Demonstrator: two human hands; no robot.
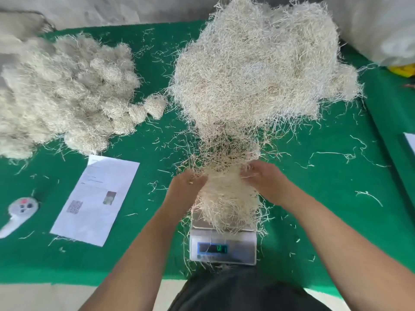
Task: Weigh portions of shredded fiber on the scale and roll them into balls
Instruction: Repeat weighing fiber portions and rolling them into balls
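A big loose heap of pale shredded fiber [258, 70] fills the far middle of the green table [325, 198]. A strand of it trails down to a smaller portion of fiber [226, 198] that hangs over the silver scale [222, 248], whose green display is lit. My left hand [186, 185] grips the portion's left side and my right hand [260, 176] grips its right side, both just above the scale's pan. At the left lies a mound of rolled fiber balls [67, 97].
A printed paper sheet [96, 203] lies left of the scale. A white handheld device with buttons [20, 209] sits at the far left. Loose strands litter the table. A white sack [381, 25] and something yellow [404, 70] are at the far right.
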